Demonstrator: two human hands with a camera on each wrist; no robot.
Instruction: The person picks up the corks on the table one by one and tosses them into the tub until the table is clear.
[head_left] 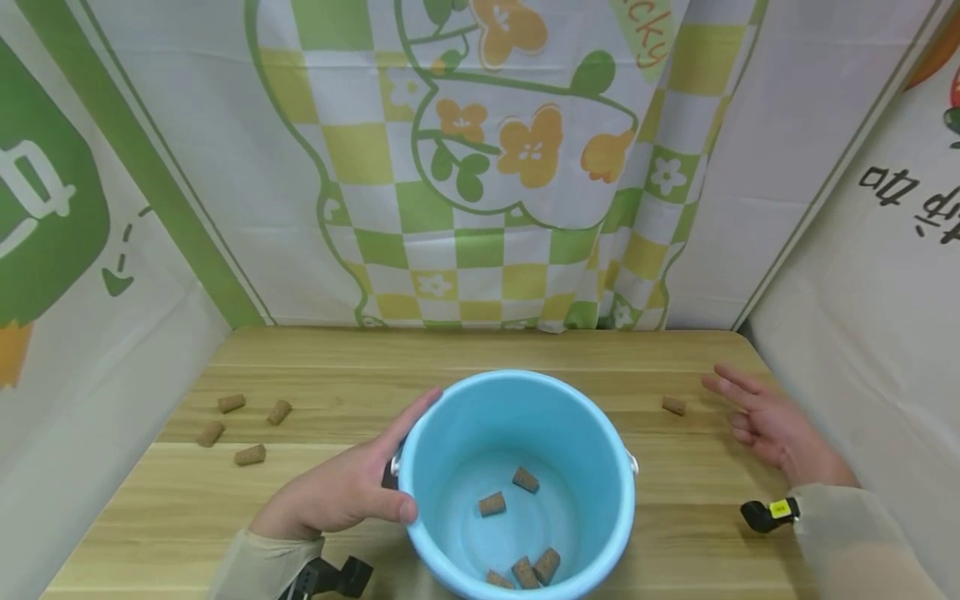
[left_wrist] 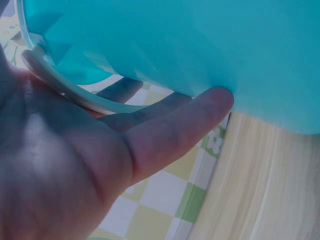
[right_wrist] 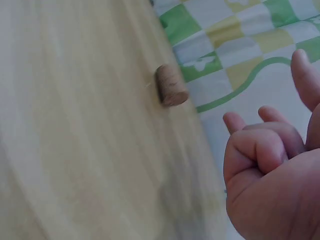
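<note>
A light blue bucket (head_left: 517, 400) stands on the table with several corks (head_left: 492, 503) inside. My left hand (head_left: 352, 479) holds its left side, the thumb at the rim and the fingers along the outer wall. The left wrist view shows the fingertips (left_wrist: 220, 97) against the bucket's wall and the pale handle (left_wrist: 75, 92) by the palm. My right hand (head_left: 772, 425) is above the table at the right, some fingers extended and others bent, holding nothing. A single cork (head_left: 673, 405) lies just left of its fingertips, apart from them; the right wrist view shows this cork (right_wrist: 171, 86) too.
Several more corks (head_left: 250, 455) lie scattered on the left part of the wooden table (head_left: 360, 358). Behind the table hangs a checked, flowered cloth (head_left: 480, 250). Printed white cloth walls (head_left: 862, 333) close in both sides.
</note>
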